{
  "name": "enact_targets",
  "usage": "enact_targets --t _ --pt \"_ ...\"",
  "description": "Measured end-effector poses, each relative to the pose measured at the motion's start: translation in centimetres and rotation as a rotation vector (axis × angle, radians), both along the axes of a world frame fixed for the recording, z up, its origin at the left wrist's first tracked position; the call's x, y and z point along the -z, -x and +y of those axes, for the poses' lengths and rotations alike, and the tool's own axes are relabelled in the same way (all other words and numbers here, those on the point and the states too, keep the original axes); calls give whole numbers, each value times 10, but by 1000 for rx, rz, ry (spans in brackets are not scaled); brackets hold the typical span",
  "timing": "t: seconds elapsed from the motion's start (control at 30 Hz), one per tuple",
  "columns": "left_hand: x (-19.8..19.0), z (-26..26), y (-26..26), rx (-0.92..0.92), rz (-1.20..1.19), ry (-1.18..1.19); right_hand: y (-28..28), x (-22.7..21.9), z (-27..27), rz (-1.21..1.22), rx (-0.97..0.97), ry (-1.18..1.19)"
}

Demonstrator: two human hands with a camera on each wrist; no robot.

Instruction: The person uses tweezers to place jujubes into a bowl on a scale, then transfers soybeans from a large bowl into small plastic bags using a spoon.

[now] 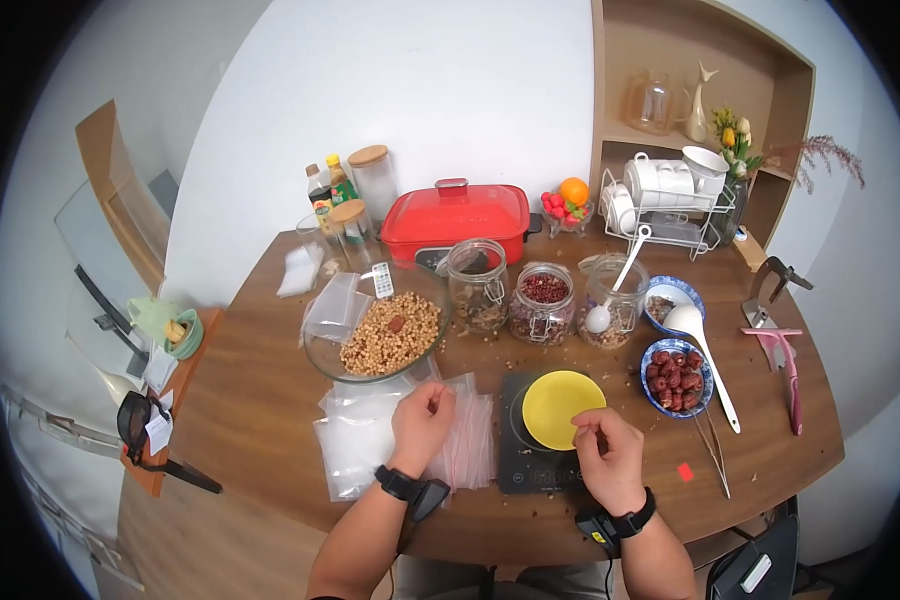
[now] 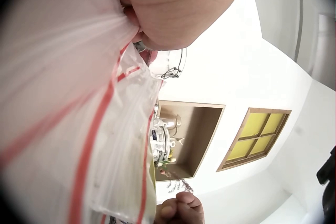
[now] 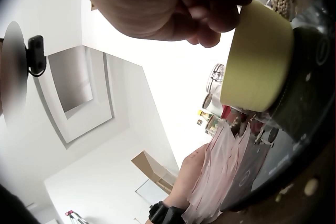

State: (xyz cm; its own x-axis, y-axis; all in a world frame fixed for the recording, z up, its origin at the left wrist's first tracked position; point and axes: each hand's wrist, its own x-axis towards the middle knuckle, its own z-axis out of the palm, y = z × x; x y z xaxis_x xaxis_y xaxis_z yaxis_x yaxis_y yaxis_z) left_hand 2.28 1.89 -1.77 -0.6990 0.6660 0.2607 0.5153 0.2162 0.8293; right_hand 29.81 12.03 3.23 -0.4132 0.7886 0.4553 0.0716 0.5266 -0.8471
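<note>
My left hand point(image 1: 425, 425) pinches a clear zip bag point(image 2: 63, 77) with a red seal line, whose film creases toward the fingers. Beneath that hand, flat bags point(image 1: 360, 455) lie in a pile beside another stack with pinkish-red seals point(image 1: 470, 430). A yellow bowl point(image 1: 562, 410) stands on a black kitchen scale point(image 1: 540, 478). Close by its right rim is my right hand point(image 1: 610, 460), fingers loosely curled and holding nothing. In the right wrist view its fingers point(image 3: 207, 35) overlap the bowl's upper edge.
A glass bowl of tan beans or nuts point(image 1: 395, 335) stands behind the bags. Several clip jars point(image 1: 545, 300) line the middle, one with a white spoon point(image 1: 598, 318). Right are a patterned bowl of red dates point(image 1: 676, 376), a white ladle point(image 1: 710, 365), tweezers point(image 1: 715, 455) and a pink peeler point(image 1: 792, 385).
</note>
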Motion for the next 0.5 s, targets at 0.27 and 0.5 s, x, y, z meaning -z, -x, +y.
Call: enact_targets --t 0.27,0.5 --pt "-2 -1 -2 12 -26 -11 1 -1 -2 0 -4 -3" --pt "-1 -1 -1 6 -3 -16 -2 0 0 0 -2 15"
